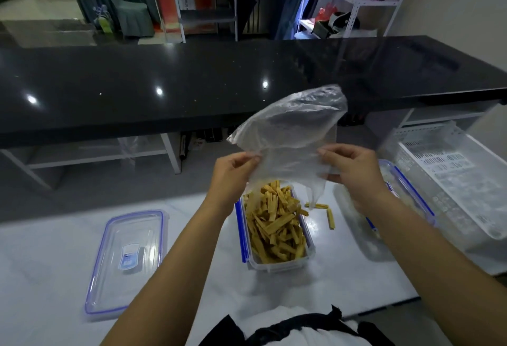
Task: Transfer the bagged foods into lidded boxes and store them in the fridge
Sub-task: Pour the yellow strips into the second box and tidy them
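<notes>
Both hands (290,173) pinching clear crumpled bag (290,126), upturned

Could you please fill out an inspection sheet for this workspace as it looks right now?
Surface: white worktop, black counter beyond.
Job's things: open box full of yellow sticks; separate lid lies left; clear bag upturned above box; second box right, partly hidden.
Clutter: stray sticks beside box; white basket far right.
Grippers: left hand and right hand both pinch bag.
Cables: nothing seen.
Surroundings: shelving, chairs behind.
</notes>
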The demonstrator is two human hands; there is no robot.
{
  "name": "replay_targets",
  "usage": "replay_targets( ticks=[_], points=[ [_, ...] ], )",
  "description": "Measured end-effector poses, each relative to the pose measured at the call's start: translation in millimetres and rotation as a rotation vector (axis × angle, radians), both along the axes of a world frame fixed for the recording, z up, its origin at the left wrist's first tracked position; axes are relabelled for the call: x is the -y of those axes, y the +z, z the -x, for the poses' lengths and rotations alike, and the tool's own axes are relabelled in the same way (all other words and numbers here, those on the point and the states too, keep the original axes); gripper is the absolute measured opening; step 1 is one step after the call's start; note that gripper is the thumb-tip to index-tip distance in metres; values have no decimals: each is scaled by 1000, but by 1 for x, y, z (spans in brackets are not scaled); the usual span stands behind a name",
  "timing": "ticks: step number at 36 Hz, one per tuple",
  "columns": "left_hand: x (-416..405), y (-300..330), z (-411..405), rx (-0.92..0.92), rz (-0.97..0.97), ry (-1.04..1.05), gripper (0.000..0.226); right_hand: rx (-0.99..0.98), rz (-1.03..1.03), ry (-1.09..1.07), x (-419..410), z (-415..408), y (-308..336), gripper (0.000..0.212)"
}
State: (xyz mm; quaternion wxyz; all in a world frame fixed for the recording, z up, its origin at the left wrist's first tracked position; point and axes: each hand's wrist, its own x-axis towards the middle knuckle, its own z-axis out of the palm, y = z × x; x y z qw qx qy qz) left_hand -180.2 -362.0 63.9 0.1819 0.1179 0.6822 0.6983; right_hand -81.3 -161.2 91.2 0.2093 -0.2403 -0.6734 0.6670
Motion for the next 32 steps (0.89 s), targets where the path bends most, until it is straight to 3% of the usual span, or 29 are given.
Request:
replay_targets(
  ticks=[7, 11, 14, 19, 22, 30, 32],
  points=[
    [6, 28, 1, -215, -100, -26, 16, -70, 20, 14, -4, -4, 4, 8],
    [4, 5, -2, -80, 46, 3, 13, -20, 19, 20, -4, -3, -5, 10],
    [7, -9, -7, -11, 47, 19, 11, 33, 27, 8, -6, -6, -17, 9],
    [11, 1, -8, -55, 28, 4, 23, 1, 47, -17, -5, -15, -17, 5],
    [11, 11, -5, -47, -19, 20, 12, -44, 44, -37, -3, -18, -6, 4],
    [-1, 20, -14, -127, -84, -64, 20, -101, 80, -35, -5, -33, 16, 9],
    [-7, 17, -19, -133, -84, -60, 10, -91, 86, -67, -10, -38, 16, 12]
  ],
)
